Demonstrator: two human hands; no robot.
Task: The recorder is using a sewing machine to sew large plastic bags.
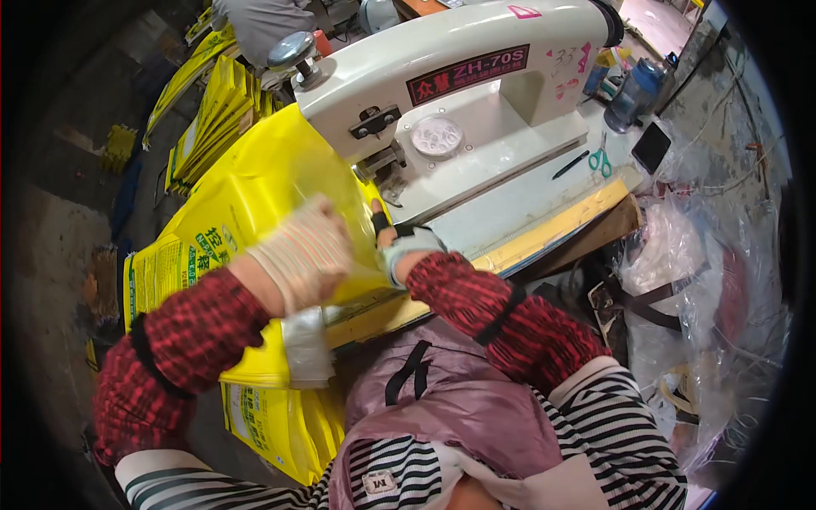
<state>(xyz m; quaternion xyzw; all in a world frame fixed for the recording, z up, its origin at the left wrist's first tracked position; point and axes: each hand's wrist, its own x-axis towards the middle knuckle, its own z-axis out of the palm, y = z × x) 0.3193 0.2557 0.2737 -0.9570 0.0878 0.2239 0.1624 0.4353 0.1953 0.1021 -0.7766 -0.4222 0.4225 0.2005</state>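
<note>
A large yellow printed bag (pixel 255 174) lies slanted across the work table, its upper right edge at the needle area of a white industrial sewing machine (pixel 340 110). My left hand (pixel 313 246), in a pale striped glove or wrap, is over the bag; it is smeared by motion and its fingers are unclear. At the bag's right edge, just below the machine's presser foot (pixel 387 161), my right hand (pixel 398 238) pinches the bag. It wears a pale glove with dark finger coverings. Red and black sleeve covers are on both forearms.
Stacks of yellow bags (pixel 212 127) stand at the far left, with more bags (pixel 280 425) below the table. Green scissors (pixel 600 161), a dark pen (pixel 570 165), a phone (pixel 651 146) and a water bottle (pixel 633 93) lie right. Clear plastic (pixel 680 280) hangs there. Another person (pixel 263 25) is behind.
</note>
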